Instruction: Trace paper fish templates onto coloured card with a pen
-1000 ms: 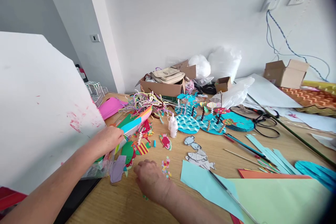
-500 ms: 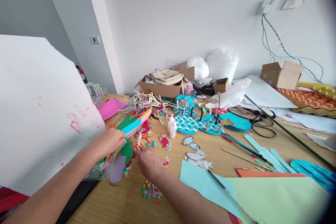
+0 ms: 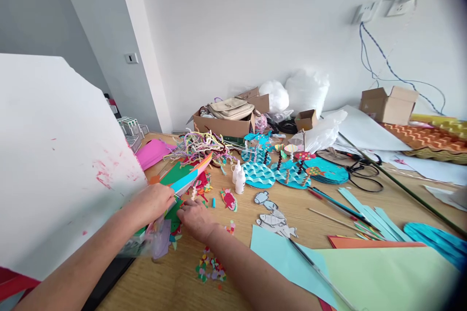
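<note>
Wooden table (image 3: 164,286): left fingers (image 3: 170,198) closed on striped paper (image 3: 190,178); right fingers (image 3: 183,211) at green cutout (image 3: 173,219), hold unclear.

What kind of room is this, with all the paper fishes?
It looks like a craft room or art classroom. There are paper fish cut out on the table, a pile of fuzzy craft stems, and little white squeeze bottles, maybe glue.

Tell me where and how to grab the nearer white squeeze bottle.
I'd grip the nearer white squeeze bottle around its body, coming from the near side: it stands upright, its body is broader than its narrow tip, and the other white squeeze bottle crowds its far left, while the wavy blue disc lies low to the right.
</note>
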